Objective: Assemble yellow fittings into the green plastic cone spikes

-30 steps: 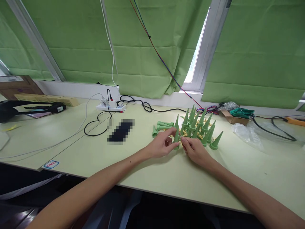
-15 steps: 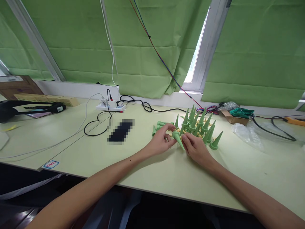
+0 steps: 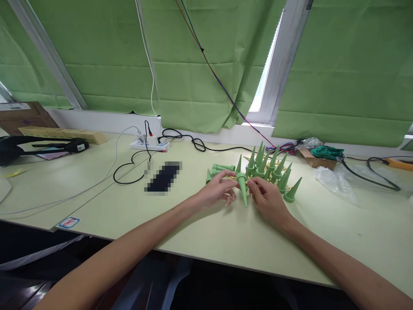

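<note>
A green cone (image 3: 242,189) hangs point down between my two hands, just above the pale table (image 3: 200,232). My left hand (image 3: 219,189) grips its wide end from the left with thumb and fingers. The fingers of my right hand (image 3: 264,198) are pinched together close to the cone's right side, on something small that I cannot make out. Behind my hands several green cones (image 3: 260,161) stand upright with small yellowish pieces (image 3: 272,184) among them. Green cylindrical parts (image 3: 224,168) lie behind my left hand.
A power strip (image 3: 150,144) with black and white cables sits at the back. A dark pixelated patch (image 3: 164,176) is left of my hands. At the back right are a cardboard box (image 3: 316,159) and clear plastic (image 3: 335,183); a black headset-like object (image 3: 41,146) is far left.
The held cone has turned so that its tip points more straight down. My left hand's lower fingers have come away from the cone and curled.
</note>
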The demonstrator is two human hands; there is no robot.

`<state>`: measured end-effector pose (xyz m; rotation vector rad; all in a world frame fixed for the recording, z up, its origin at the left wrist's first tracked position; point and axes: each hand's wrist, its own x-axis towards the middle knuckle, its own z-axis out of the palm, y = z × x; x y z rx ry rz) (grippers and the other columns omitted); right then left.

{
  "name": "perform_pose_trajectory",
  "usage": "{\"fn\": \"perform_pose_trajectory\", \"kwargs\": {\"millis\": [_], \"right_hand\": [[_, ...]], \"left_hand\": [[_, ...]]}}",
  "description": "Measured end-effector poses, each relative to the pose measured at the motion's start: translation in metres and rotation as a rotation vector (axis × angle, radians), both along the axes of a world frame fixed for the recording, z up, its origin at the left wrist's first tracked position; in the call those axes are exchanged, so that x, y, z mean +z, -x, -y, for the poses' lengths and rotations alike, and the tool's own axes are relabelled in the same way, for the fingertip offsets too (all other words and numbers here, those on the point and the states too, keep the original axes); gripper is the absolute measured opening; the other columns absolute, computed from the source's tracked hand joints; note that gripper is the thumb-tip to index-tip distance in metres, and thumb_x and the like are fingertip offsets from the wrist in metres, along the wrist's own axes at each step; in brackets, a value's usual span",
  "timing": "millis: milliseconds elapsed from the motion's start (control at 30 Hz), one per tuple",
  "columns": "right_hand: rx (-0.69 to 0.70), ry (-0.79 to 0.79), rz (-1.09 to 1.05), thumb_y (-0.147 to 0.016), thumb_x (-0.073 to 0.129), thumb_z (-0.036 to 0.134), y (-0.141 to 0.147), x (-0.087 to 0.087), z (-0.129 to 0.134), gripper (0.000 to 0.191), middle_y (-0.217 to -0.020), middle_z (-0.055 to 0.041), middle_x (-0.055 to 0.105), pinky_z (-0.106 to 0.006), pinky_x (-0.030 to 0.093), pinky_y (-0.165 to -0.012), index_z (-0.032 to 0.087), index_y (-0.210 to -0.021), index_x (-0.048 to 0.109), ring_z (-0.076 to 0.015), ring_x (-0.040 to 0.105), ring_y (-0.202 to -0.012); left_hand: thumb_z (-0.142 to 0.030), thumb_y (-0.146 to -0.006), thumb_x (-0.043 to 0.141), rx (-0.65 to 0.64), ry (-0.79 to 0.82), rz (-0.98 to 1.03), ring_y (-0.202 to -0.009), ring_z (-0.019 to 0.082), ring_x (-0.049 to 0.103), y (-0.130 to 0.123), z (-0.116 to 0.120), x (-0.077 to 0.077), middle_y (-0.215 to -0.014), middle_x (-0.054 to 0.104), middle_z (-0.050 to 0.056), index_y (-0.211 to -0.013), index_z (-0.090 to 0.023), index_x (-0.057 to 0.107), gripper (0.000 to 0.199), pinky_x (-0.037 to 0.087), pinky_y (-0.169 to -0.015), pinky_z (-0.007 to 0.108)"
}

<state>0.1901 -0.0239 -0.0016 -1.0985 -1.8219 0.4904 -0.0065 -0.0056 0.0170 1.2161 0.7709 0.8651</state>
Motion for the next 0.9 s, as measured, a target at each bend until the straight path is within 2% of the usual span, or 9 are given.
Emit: {"fn": "perform_pose_trajectory", "kwargs": {"millis": [233,400,500,600,700,900], "right_hand": [[0.066,0.004,0.043,-0.101,0.046,0.04,0.0008,-0.0016,0.0,0.034,-0.051,0.0048,0.044,-0.026,0.034,-0.052,0.02,-0.077,0.059,-0.0128,0.042,-0.048],[0.09,0.011,0.06,-0.101,0.044,0.041,0.0015,-0.0011,0.0005,0.038,-0.05,0.0049,0.043,-0.026,0.034,-0.052,0.021,-0.069,0.051,-0.0124,0.04,-0.048],[0.093,-0.004,0.071,-0.101,0.043,0.042,0.001,-0.0025,-0.0004,0.042,-0.051,0.0049,0.042,-0.026,0.033,-0.052,0.022,-0.065,0.044,-0.0119,0.038,-0.049],[0.089,-0.019,0.096,-0.102,0.04,0.043,0.0002,-0.0047,-0.0017,0.044,-0.051,0.0048,0.04,-0.026,0.031,-0.052,0.022,-0.063,0.039,-0.0116,0.036,-0.049],[0.087,-0.023,0.113,-0.103,0.038,0.045,-0.0005,-0.0058,-0.0026,0.046,-0.051,0.0047,0.038,-0.026,0.029,-0.052,0.022,-0.063,0.036,-0.0115,0.035,-0.05],[0.114,0.023,0.093,-0.103,0.034,0.048,-0.0004,-0.0058,-0.0027,0.05,-0.05,0.0035,0.04,-0.027,0.031,-0.052,0.021,-0.061,0.038,-0.0114,0.038,-0.048]], "left_hand": [[-0.032,-0.076,0.083,-0.055,0.024,0.067,-0.056,0.008,0.056,0.0027,-0.0014,-0.003,-0.076,0.059,-0.002,-0.118,-0.019,0.049,0.056,0.039,-0.045,0.021],[-0.027,-0.075,0.084,-0.091,0.073,0.09,-0.051,0.007,0.052,0.0035,-0.0011,-0.002,-0.066,0.054,-0.006,-0.118,-0.018,0.05,0.056,0.037,-0.045,0.02],[-0.028,-0.073,0.086,-0.114,0.08,0.091,-0.05,0.006,0.052,0.0037,0.0002,-0.0006,-0.068,0.054,-0.006,-0.117,-0.018,0.051,0.057,0.036,-0.045,0.02],[-0.03,-0.073,0.085,-0.12,0.007,0.05,-0.051,0.006,0.053,0.0041,0.0012,-0.0013,-0.076,0.057,-0.003,-0.116,-0.018,0.052,0.055,0.038,-0.046,0.02],[-0.035,-0.077,0.081,-0.133,-0.139,-0.041,-0.05,0.005,0.054,0.0045,0.0016,-0.0025,-0.08,0.056,-0.002,-0.114,-0.018,0.053,0.049,0.041,-0.047,0.021],[-0.043,-0.083,0.073,-0.141,-0.357,-0.184,-0.049,0.004,0.055,0.0042,0.0035,-0.0028,-0.104,0.061,0.006,-0.112,-0.021,0.052,0.042,0.042,-0.046,0.021]]}}
